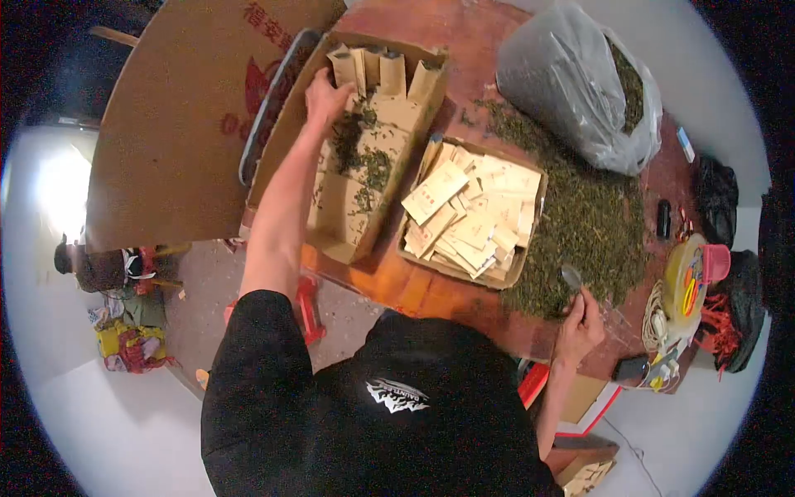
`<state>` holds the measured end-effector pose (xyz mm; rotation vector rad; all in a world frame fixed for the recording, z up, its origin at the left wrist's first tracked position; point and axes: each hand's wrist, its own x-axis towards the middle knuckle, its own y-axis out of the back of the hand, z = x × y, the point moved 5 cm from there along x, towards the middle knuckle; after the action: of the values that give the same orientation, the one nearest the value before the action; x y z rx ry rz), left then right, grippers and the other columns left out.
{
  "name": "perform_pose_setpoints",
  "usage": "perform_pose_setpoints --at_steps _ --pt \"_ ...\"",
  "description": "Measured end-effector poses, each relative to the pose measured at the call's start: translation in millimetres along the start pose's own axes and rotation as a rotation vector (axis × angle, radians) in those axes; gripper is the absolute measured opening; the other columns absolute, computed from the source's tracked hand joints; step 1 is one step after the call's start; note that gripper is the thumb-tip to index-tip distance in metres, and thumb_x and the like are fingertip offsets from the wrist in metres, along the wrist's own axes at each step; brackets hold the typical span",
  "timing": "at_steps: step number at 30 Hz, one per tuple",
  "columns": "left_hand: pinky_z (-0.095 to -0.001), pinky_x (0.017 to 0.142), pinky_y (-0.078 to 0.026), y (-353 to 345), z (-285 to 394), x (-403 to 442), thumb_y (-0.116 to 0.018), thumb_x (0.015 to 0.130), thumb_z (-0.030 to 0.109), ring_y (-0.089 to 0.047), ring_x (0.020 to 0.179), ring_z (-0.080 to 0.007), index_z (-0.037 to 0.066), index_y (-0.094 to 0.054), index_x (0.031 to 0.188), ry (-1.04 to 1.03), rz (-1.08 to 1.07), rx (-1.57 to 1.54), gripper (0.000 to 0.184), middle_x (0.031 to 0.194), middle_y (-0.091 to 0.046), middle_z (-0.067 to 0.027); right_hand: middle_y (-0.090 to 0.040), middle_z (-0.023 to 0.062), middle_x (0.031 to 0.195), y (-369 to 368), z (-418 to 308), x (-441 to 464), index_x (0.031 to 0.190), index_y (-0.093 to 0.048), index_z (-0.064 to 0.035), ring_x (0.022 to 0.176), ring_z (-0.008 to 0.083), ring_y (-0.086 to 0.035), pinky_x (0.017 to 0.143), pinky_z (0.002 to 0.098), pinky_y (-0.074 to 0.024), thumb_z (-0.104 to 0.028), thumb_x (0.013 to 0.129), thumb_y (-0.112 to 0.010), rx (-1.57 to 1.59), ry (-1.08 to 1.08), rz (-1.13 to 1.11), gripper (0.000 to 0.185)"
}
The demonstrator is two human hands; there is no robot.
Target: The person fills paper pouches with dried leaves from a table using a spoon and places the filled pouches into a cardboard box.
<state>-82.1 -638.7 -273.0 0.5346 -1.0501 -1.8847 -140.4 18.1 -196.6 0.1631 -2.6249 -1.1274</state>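
Note:
My left hand (pixel 329 99) reaches into a long cardboard box (pixel 335 247), its fingers and thumb around a small kraft paper packet (pixel 342 68). That packet stands upright at the far end, beside several other upright open packets (pixel 392 74). Dark dried leaves (pixel 377 166) lie scattered on the box floor. At the near edge of the table, my right hand (pixel 580 331) is closed on the handle of a spoon (pixel 571 276). The spoon's bowl rests over a wide heap of dried leaves (pixel 588 228).
A shallow carton (pixel 535 217) full of flat paper packets (pixel 472 219) sits between box and heap. Behind stands a big plastic bag (pixel 563 83) of leaves. A large cardboard sheet (pixel 178 132) rises at left. Right: a yellow round container (pixel 686 282), a pink cup (pixel 716 263), black bags (pixel 717 199).

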Motion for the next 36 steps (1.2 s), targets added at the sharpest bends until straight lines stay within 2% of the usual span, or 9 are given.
perform_pose_setpoints --at_steps 4,5,8,11,13,17,20,26,36 --pt "-0.0485 0.109 -0.048 10.8 -0.3 -14.3 -0.084 0.082 0.044 -0.059 0.130 -0.0425 -0.005 -0.051 0.144 0.006 0.011 0.021 0.086 0.140 -0.060 -0.0293 -0.076 0.0143 0.093 -1.5 4.1 1.5 0.118 -0.074 0.0032 0.072 0.0158 -0.071 0.064 0.0293 -0.0577 0.001 0.098 -0.064 -0.057 0.118 0.031 0.022" --pt "-0.0489 0.108 -0.049 16.1 3.0 -20.8 -0.084 0.083 0.042 -0.061 0.129 -0.0409 -0.005 -0.055 0.141 -0.040 0.001 -0.015 0.080 0.137 -0.063 -0.0278 -0.077 0.0136 0.094 -0.8 0.5 -0.2 0.118 -0.075 0.0028 0.071 0.0152 -0.071 0.063 0.0281 -0.0574 0.001 0.098 -0.064 0.047 -0.006 -0.002 0.022" --pt "-0.0478 0.101 -0.053 26.9 7.0 -42.3 -0.081 0.086 0.038 -0.067 0.120 -0.0372 -0.004 -0.058 0.137 -0.089 0.111 -0.040 0.070 0.131 -0.068 -0.0247 -0.077 0.0128 0.093 -3.4 8.5 0.1 0.117 -0.075 0.0025 0.071 0.0149 -0.071 0.062 0.0280 -0.0571 0.001 0.099 -0.064 0.102 -0.008 -0.010 0.022" --pt "-0.0440 0.092 -0.057 68.8 67.1 -105.4 -0.078 0.089 0.031 -0.072 0.107 -0.0322 -0.003 -0.061 0.132 -0.172 0.094 -0.068 0.057 0.122 -0.072 -0.0206 -0.077 0.0122 0.092 -4.7 9.5 1.7 0.116 -0.075 0.0028 0.070 0.0145 -0.071 0.061 0.0275 -0.0565 0.001 0.099 -0.063 0.089 0.010 -0.021 0.021" --pt "-0.0408 0.084 -0.059 79.9 94.5 -153.7 -0.076 0.090 0.026 -0.074 0.095 -0.0290 -0.001 -0.063 0.128 -0.346 0.069 -0.293 0.049 0.114 -0.074 -0.0170 -0.077 0.0122 0.091 -5.8 8.9 3.9 0.116 -0.075 0.0028 0.069 0.0139 -0.071 0.060 0.0275 -0.0563 0.001 0.099 -0.064 0.098 0.050 -0.021 0.021" --pt "-0.0413 0.081 -0.058 74.4 154.0 -254.3 -0.075 0.088 0.020 -0.072 0.090 -0.0330 0.000 -0.063 0.124 -0.546 -0.151 -0.204 0.043 0.106 -0.073 -0.0175 -0.077 0.0136 0.095 -8.6 9.7 7.2 0.115 -0.075 0.0022 0.068 0.0143 -0.071 0.060 0.0286 -0.0569 0.000 0.098 -0.064 0.134 0.047 -0.061 0.020" --pt "-0.0481 0.084 -0.056 30.9 151.1 -272.9 -0.077 0.087 0.026 -0.067 0.098 -0.0399 0.001 -0.053 0.135 -0.640 -0.226 -0.015 0.059 0.115 -0.067 -0.0208 -0.077 0.0146 0.096 -7.6 12.5 10.5 0.115 -0.076 0.0015 0.068 0.0156 -0.072 0.059 0.0297 -0.0573 0.000 0.098 -0.064 0.138 0.101 -0.062 0.021" --pt "-0.0521 0.081 -0.056 10.6 155.3 -276.7 -0.073 0.089 0.028 -0.066 0.096 -0.0455 -0.002 -0.051 0.125 -0.559 -0.244 0.101 0.052 0.109 -0.063 -0.0263 -0.077 0.0102 0.087 3.1 22.7 10.1 0.118 -0.075 0.0007 0.069 0.0103 -0.069 0.062 0.0253 -0.0549 -0.002 0.101 -0.062 0.190 0.092 -0.074 0.022" --pt "-0.0537 0.083 -0.057 -7.5 152.8 -276.3 -0.077 0.084 0.035 -0.068 0.097 -0.0465 -0.003 -0.052 0.120 -0.416 -0.236 0.237 0.058 0.110 -0.063 -0.0282 -0.077 0.0095 0.086 26.6 58.2 5.6 0.118 -0.075 0.0000 0.068 0.0108 -0.068 0.061 0.0265 -0.0545 -0.002 0.101 -0.063 0.153 0.120 -0.075 0.022"
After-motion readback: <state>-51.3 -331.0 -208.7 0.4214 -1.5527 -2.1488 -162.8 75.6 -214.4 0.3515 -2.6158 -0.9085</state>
